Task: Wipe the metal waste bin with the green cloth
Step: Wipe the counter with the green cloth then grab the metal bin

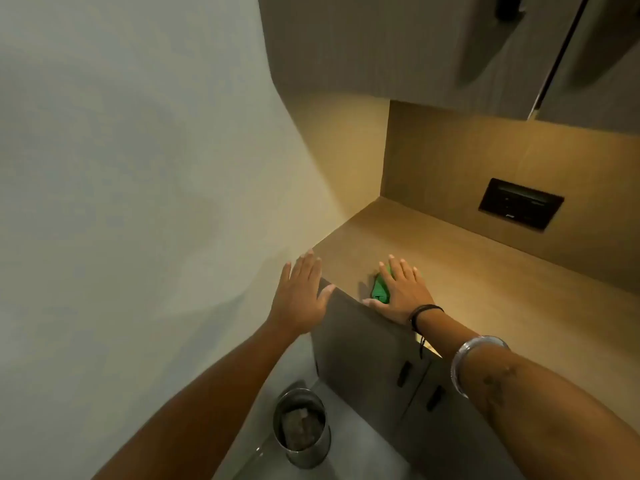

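Note:
A round metal waste bin (pixel 304 455) stands on the grey floor below, close to the wall, with crumpled rubbish inside. The green cloth (pixel 380 289) lies on the wooden counter near its front left corner. My right hand (pixel 398 292) lies flat on the counter with fingers spread, its palm covering the right part of the cloth. My left hand (pixel 300 296) is spread open at the counter's left corner, thumb touching the edge, and holds nothing. Both hands are well above the bin.
The wooden counter (pixel 467 271) runs to the right, with a dark socket panel (pixel 521 207) in the back wall. Cabinet doors (pixel 381 368) with dark handles sit below the counter. Upper cabinets (pixel 415 46) hang overhead. A pale wall (pixel 138 168) closes the left side.

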